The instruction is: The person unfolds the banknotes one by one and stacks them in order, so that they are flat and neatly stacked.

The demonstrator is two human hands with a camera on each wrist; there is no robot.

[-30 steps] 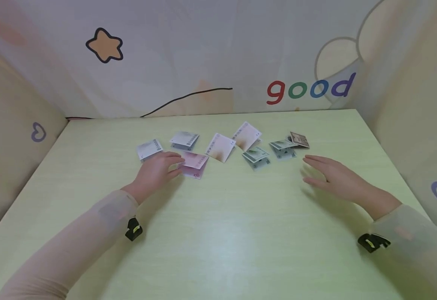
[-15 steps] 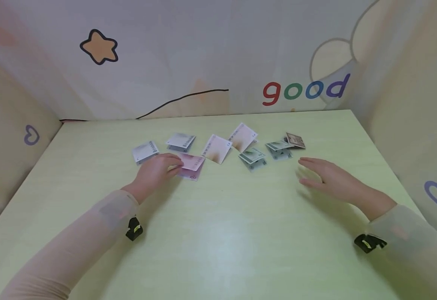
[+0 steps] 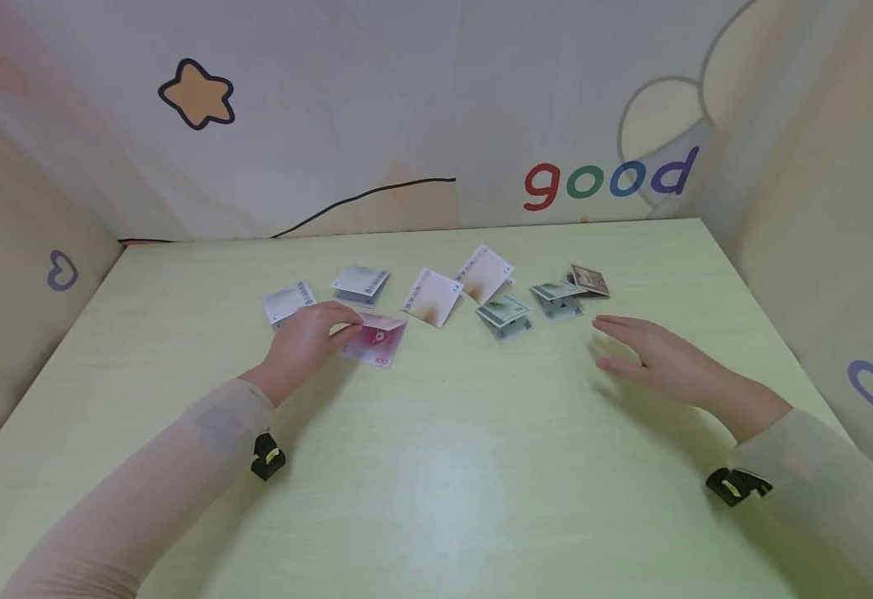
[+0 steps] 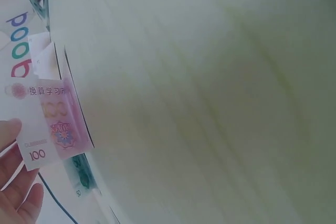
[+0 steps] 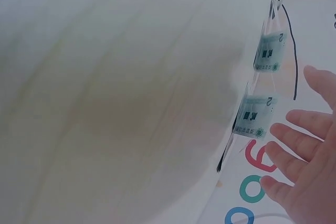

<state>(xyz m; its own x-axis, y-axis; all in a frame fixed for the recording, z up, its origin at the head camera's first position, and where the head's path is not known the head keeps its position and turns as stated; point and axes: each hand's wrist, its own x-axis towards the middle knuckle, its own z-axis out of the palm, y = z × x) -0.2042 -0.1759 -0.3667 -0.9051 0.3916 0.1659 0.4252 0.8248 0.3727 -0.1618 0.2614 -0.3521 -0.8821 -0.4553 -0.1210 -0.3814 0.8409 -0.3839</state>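
Note:
Between thumb and fingers, my left hand (image 3: pixel 304 343) pinches the upper flap of a folded pink 100 play banknote (image 3: pixel 378 344). Its lower half slopes toward the table. The left wrist view shows the same pink banknote (image 4: pixel 55 114) close up, with the fingers (image 4: pixel 11 174) at its edge. My right hand (image 3: pixel 664 364) hovers above the table at the right, fingers extended and holding nothing. Nearest to it are two folded green banknotes (image 3: pixel 558 301) (image 3: pixel 505 318) and a folded brown one (image 3: pixel 591 281). In the right wrist view the spread right hand (image 5: pixel 307 156) is apart from the green notes (image 5: pixel 255 116).
Two folded bluish-grey banknotes (image 3: pixel 289 301) (image 3: pixel 361 283) lie at the back left, one partly behind my left hand. Two pale purple folded notes (image 3: pixel 434 295) (image 3: pixel 485 273) are at the back middle. Printed fabric walls (image 3: pixel 346 108) enclose the pale wooden table (image 3: pixel 451 466).
My left hand has taken hold of the pink banknote's upper flap and raised it, so more of the lower half shows. The right hand stays almost still. The head view shifted slightly.

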